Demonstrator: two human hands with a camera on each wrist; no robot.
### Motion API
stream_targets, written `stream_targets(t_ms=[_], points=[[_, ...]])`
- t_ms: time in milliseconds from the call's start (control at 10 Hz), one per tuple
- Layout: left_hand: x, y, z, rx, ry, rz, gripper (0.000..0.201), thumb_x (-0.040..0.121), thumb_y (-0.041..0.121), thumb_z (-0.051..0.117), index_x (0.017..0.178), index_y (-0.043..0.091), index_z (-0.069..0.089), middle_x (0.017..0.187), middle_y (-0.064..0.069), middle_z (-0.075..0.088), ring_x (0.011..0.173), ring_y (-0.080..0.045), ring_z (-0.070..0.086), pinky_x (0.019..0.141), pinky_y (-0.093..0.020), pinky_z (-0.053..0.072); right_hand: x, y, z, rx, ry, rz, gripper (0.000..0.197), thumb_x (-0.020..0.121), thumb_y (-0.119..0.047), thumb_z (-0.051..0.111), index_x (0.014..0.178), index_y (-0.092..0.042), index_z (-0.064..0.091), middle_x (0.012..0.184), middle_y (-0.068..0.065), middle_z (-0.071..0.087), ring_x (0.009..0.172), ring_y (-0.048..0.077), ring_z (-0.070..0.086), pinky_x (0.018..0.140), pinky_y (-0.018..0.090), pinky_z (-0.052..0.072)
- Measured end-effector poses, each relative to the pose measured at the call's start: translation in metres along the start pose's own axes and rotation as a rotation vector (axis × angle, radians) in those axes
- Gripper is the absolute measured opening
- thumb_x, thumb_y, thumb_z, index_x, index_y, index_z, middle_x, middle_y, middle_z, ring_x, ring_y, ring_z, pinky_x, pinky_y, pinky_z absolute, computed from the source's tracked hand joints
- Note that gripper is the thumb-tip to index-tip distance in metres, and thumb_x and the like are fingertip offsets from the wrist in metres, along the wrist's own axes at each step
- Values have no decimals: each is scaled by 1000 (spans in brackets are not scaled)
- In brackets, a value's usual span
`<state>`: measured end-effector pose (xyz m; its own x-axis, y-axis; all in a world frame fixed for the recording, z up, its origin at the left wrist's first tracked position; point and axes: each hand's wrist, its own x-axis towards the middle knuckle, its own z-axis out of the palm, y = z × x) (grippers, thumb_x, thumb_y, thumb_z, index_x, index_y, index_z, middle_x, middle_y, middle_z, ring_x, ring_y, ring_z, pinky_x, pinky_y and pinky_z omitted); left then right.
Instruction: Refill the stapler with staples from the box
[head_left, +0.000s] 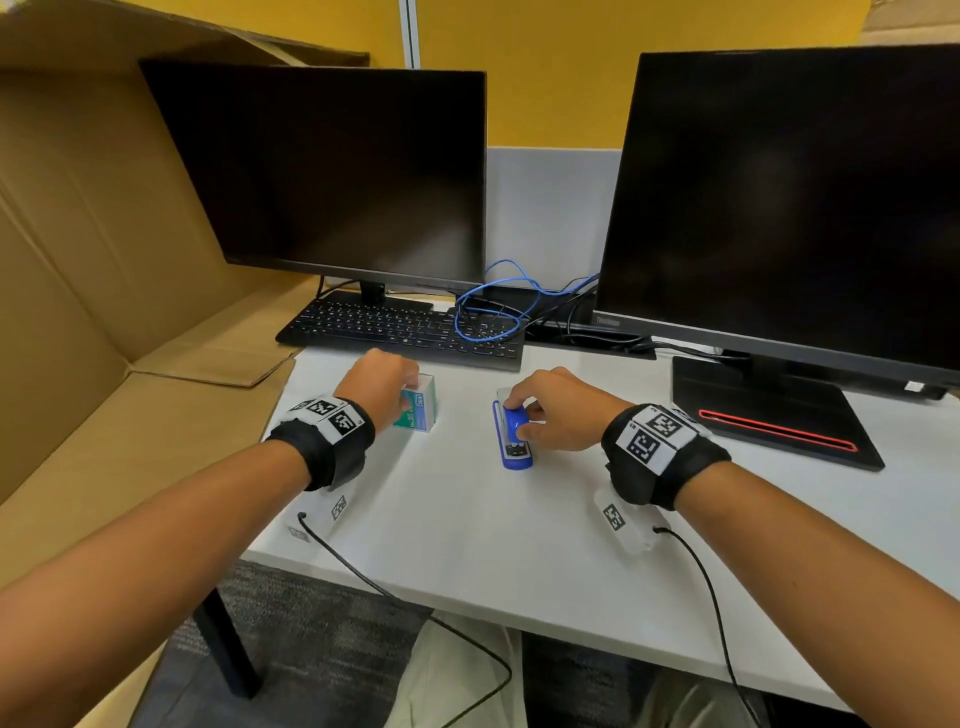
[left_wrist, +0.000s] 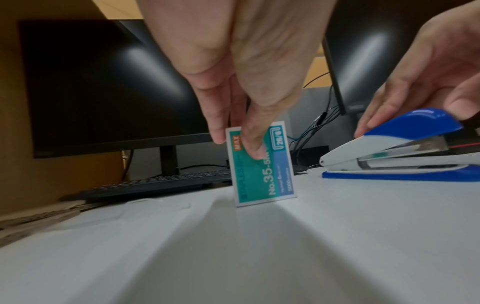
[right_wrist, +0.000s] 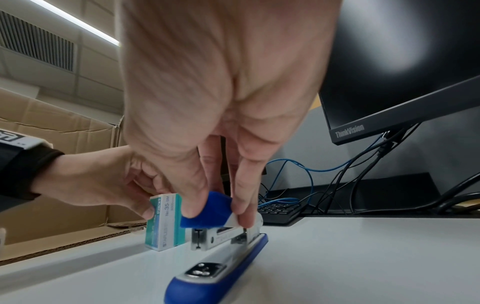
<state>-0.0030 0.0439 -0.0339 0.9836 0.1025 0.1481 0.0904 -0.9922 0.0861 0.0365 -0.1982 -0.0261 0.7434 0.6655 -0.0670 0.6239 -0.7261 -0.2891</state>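
Observation:
A teal and blue staple box (head_left: 418, 410) (left_wrist: 262, 166) (right_wrist: 166, 224) stands upright on the white desk (head_left: 467, 519). My left hand (head_left: 382, 387) (left_wrist: 244, 133) pinches its top between thumb and fingers. To the right lies a blue and white stapler (head_left: 511, 431) (left_wrist: 394, 150) (right_wrist: 221, 236), closed, base flat on the desk. My right hand (head_left: 545, 410) (right_wrist: 221, 207) grips its blue top cover from above, thumb on one side and fingers on the other.
A black keyboard (head_left: 400, 327) and two dark monitors (head_left: 332, 176) (head_left: 800, 197) stand behind, with blue and black cables (head_left: 498, 306) between them. A monitor base (head_left: 769, 415) lies right of the stapler. Flattened cardboard (head_left: 104, 260) leans at the left.

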Motion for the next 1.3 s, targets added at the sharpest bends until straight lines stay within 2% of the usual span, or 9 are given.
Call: stream_targets(t_ms=[200, 600, 1100, 1300], points=[[14, -16, 6, -66, 10, -39, 20, 87, 11, 67, 106, 8, 70, 118, -14, 71, 105, -32, 68, 83, -39, 60, 14, 0, 4, 26, 42, 25, 43, 94, -24, 63, 135, -12, 58, 136, 7, 55, 123, 24, 52, 101, 34, 44], [19, -23, 9, -81, -16, -32, 27, 88, 14, 67, 115, 10, 67, 126, -14, 68, 113, -33, 65, 85, -38, 60, 23, -1, 8, 5, 70, 58, 45, 93, -27, 62, 136, -13, 58, 134, 7, 57, 121, 22, 51, 90, 27, 38], [16, -25, 12, -136, 12, -65, 30, 88, 15, 67, 118, 17, 65, 125, -16, 65, 106, -32, 67, 84, -37, 60, 22, -7, 8, -3, 98, 67, 40, 92, -24, 62, 130, -11, 61, 127, 11, 60, 115, 24, 53, 89, 31, 43], [16, -28, 9, -146, 1, -42, 32, 85, 23, 70, 116, 21, 62, 124, -14, 67, 106, -29, 65, 82, -36, 60, 26, -1, 6, 17, 98, 65, 44, 90, -30, 64, 132, -16, 60, 131, 8, 58, 119, 22, 52, 92, 31, 44]])
